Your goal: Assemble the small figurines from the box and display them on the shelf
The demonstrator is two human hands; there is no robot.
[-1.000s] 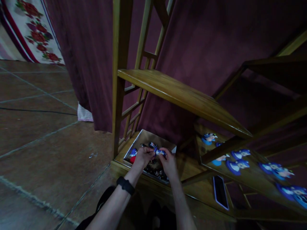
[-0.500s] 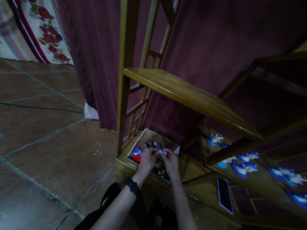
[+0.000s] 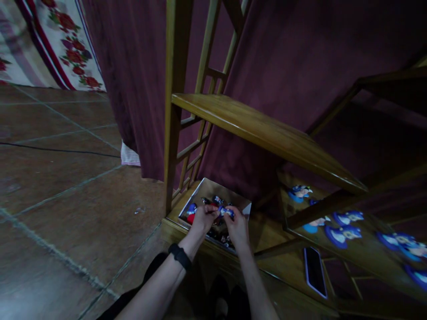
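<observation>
While the left hand (image 3: 204, 219) and right hand (image 3: 237, 226) meet over the shallow white-edged cardboard box (image 3: 235, 199), the grip of each is clamped on the small blue-and-white figurine (image 3: 226, 212). The figurine is above the box's middle; small dark pieces (image 3: 226, 240) lie inside the box, along its near side. Caution: an uneven pinch or slipping fingertip could drop the figurine into the box, possibly chipping it against these pieces. Orientation: its long axis appears to run from hand to hand, roughly parallel to the box's back wall. Its facing direction cannot be determined.
</observation>
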